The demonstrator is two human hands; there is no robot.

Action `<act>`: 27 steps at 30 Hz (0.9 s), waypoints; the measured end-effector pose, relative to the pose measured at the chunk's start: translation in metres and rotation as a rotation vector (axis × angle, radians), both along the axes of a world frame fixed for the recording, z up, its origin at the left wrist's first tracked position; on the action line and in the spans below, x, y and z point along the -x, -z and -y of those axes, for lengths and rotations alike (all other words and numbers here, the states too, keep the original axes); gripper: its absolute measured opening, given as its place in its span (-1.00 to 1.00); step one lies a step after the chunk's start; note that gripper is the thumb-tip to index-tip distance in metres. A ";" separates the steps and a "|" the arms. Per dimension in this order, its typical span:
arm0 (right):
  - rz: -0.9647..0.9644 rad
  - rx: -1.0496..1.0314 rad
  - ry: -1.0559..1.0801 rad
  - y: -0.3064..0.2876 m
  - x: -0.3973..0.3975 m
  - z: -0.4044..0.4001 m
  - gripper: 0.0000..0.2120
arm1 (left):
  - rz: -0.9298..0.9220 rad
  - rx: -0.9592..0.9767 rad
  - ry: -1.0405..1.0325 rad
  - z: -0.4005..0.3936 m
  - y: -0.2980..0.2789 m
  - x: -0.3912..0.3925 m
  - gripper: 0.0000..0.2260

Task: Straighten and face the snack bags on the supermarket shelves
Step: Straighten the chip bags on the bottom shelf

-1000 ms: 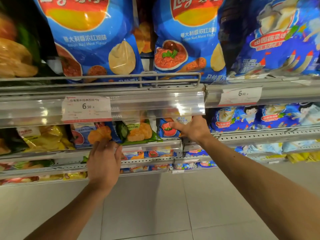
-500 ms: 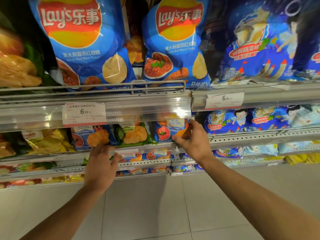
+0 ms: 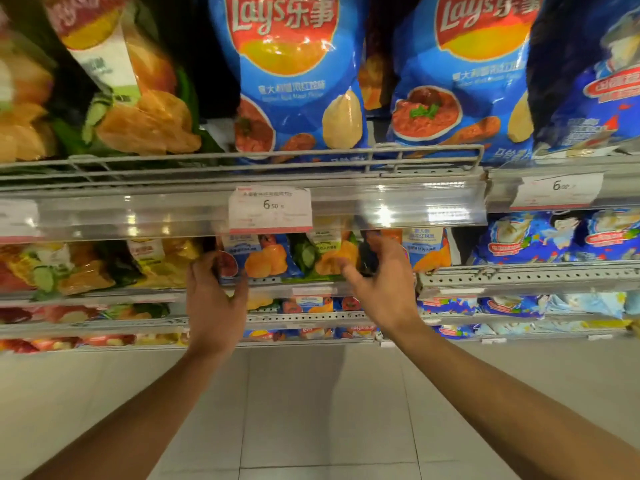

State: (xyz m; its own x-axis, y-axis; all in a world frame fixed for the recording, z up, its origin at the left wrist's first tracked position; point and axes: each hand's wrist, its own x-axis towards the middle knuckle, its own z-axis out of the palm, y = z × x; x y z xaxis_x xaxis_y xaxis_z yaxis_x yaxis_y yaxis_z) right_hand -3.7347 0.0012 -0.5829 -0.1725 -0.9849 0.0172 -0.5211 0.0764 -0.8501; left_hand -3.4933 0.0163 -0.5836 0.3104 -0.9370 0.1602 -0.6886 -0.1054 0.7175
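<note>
The left hand (image 3: 212, 299) gripped the blue bag (image 3: 258, 259) on the second shelf (image 3: 519, 277), while the right hand (image 3: 382, 282) grasped the green bag (image 3: 325, 256) beside it.

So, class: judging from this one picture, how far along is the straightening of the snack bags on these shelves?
Done, it seems: the two blue bags on the top shelf stand upright, labels forward. In hand: the left hand touches the small blue bag on the shelf below; the right hand reaches beside the small green bag, its grip unclear. Left: the green bag at top left leans, and the lower rows look jumbled.
</note>
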 end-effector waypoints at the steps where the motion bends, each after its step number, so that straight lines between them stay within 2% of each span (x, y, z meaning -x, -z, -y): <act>1: 0.035 -0.051 -0.011 0.000 -0.007 0.008 -0.48 | -0.044 -0.017 0.032 0.008 -0.001 -0.005 -0.47; 5: 0.153 -0.211 -0.030 0.007 -0.023 0.036 -0.43 | -0.195 -0.094 0.079 0.041 0.006 -0.017 -0.29; 8: 0.148 -0.334 -0.041 0.010 -0.028 0.051 -0.28 | -0.226 -0.111 0.061 0.059 0.017 -0.024 -0.34; 10: 0.125 -0.371 -0.032 0.011 -0.031 0.058 -0.32 | -0.246 -0.173 0.089 0.067 0.024 -0.032 -0.38; 12: 0.135 -0.393 -0.022 0.011 -0.035 0.063 -0.41 | -0.259 -0.257 0.129 0.074 0.030 -0.041 -0.32; 14: 0.202 -0.401 -0.002 0.013 -0.040 0.066 -0.43 | -0.294 -0.310 0.151 0.080 0.032 -0.048 -0.29; 16: 0.234 -0.393 0.054 0.016 -0.045 0.066 -0.37 | -0.348 -0.361 0.140 0.088 0.033 -0.052 -0.37; 21: 0.166 -0.323 0.166 0.017 -0.053 0.061 -0.38 | -0.332 -0.430 0.041 0.093 0.028 -0.057 -0.51; 27: 0.036 -0.298 0.170 0.001 -0.057 0.049 -0.51 | -0.381 -0.426 0.054 0.085 0.018 -0.063 -0.51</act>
State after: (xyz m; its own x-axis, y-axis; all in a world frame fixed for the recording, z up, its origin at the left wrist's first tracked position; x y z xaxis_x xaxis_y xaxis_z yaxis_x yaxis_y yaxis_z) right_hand -3.6776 -0.0482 -0.5836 -0.3294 -0.9030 -0.2758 -0.4497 0.4069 -0.7951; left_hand -3.4300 -0.0692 -0.6015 0.2217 -0.9105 -0.3490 -0.4022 -0.4114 0.8179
